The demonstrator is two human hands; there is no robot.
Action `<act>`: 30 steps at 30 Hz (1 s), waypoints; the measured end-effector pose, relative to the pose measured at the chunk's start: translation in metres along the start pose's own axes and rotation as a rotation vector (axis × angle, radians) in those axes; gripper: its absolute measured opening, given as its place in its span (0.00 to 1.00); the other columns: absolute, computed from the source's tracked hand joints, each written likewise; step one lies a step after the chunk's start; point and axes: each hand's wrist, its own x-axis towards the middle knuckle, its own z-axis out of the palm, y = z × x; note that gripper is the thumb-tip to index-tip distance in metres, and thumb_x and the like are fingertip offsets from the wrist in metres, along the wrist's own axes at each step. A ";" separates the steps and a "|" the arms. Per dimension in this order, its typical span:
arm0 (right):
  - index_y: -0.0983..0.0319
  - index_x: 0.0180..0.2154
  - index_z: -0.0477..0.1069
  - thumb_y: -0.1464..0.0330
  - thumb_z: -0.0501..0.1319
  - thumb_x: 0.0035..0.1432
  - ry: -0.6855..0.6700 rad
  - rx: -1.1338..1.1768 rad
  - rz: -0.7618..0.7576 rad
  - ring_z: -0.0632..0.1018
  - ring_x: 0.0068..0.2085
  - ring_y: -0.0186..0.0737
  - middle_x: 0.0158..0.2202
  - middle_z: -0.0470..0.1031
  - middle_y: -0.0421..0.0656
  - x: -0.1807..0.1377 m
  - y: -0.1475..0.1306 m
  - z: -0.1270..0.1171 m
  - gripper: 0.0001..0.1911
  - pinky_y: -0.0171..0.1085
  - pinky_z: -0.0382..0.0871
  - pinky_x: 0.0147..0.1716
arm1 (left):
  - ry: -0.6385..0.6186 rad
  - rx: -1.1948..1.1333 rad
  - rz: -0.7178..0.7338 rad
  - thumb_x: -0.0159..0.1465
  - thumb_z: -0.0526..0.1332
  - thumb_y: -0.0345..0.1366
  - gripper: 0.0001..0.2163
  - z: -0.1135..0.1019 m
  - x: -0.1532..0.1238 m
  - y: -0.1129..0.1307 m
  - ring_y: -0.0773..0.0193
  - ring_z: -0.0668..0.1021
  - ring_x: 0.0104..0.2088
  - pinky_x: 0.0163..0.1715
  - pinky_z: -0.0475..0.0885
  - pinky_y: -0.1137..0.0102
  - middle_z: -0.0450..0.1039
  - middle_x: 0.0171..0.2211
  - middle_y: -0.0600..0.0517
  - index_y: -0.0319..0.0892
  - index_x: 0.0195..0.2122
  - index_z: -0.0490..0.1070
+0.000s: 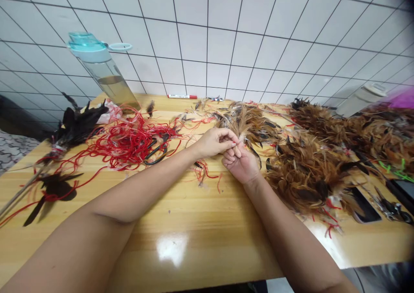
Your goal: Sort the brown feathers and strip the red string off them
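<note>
My left hand (pixel 217 142) and my right hand (pixel 242 163) meet over the middle of the table, fingertips touching. The left thumb and forefinger are pinched together, with a tiny bit of red string (pixel 234 143) showing at their tips. My right fingers are curled closed, and pale fluffy brown feathers (pixel 242 133) stand up at their tips. How far the feathers run into the grip is hidden. Just beyond the hands lies a loose pile of brown and dark feathers (pixel 258 122). Short red string scraps (pixel 202 172) lie below my left wrist.
On the left are a tangled red string heap (pixel 126 140), black-handled scissors (pixel 157 150), a water bottle (pixel 108 75) and black feathers tied on a stick (pixel 69 127). Large brown feather bundles (pixel 307 168), a phone (pixel 365 204) and a pale container (pixel 362 99) occupy the right. A red marker (pixel 182 96) lies by the tiled wall.
</note>
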 end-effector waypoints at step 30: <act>0.63 0.15 0.54 0.59 0.41 0.68 0.103 0.081 0.004 0.58 0.17 0.29 0.16 0.59 0.37 0.004 0.005 0.003 0.30 0.30 0.54 0.19 | 0.406 0.766 0.453 0.59 0.56 0.24 0.06 0.022 -0.003 -0.014 0.70 0.74 0.33 0.36 0.69 0.75 0.73 0.31 0.52 0.39 0.34 0.71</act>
